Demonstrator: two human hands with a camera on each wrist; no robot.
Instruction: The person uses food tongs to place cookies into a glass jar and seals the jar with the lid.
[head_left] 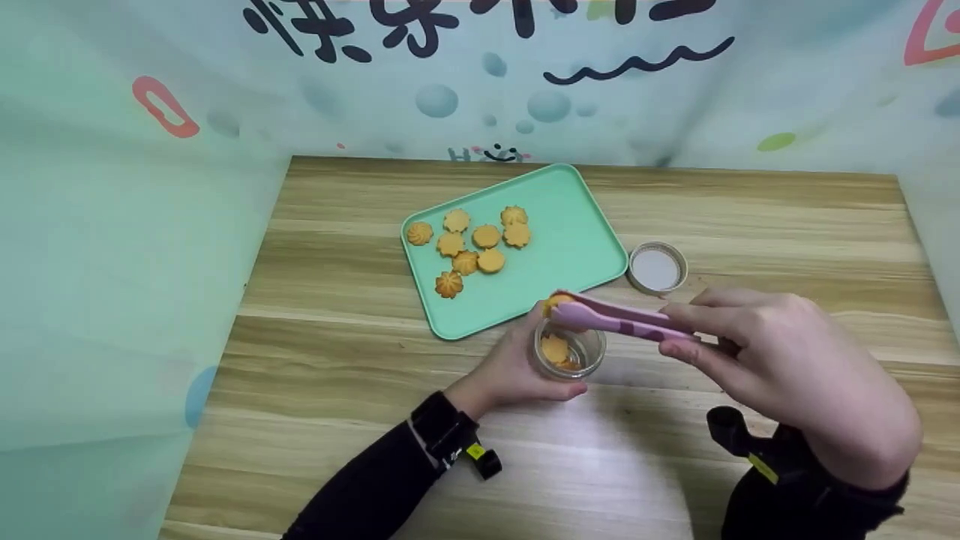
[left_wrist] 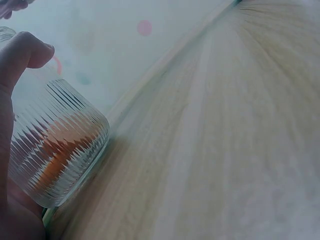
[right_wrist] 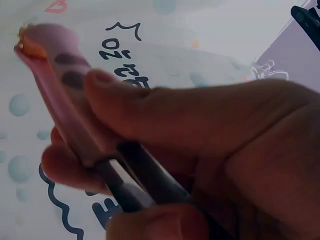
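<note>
Only the left wrist view shows the jar [left_wrist: 64, 140] ribbed.

The head view is looking forward and down over the wood-grain table [head_left: 300, 375], toward the pale printed cloth backdrop [head_left: 480, 105]. The left wrist view is peering low across the table, the clear ribbed glass jar [left_wrist: 65, 145] showing close at its left edge. The right wrist view is facing the backdrop, the slim pink tongs [right_wrist: 75, 102] filling its near foreground. The head view is sharing the jar with the left, the tongs with the right.
</note>
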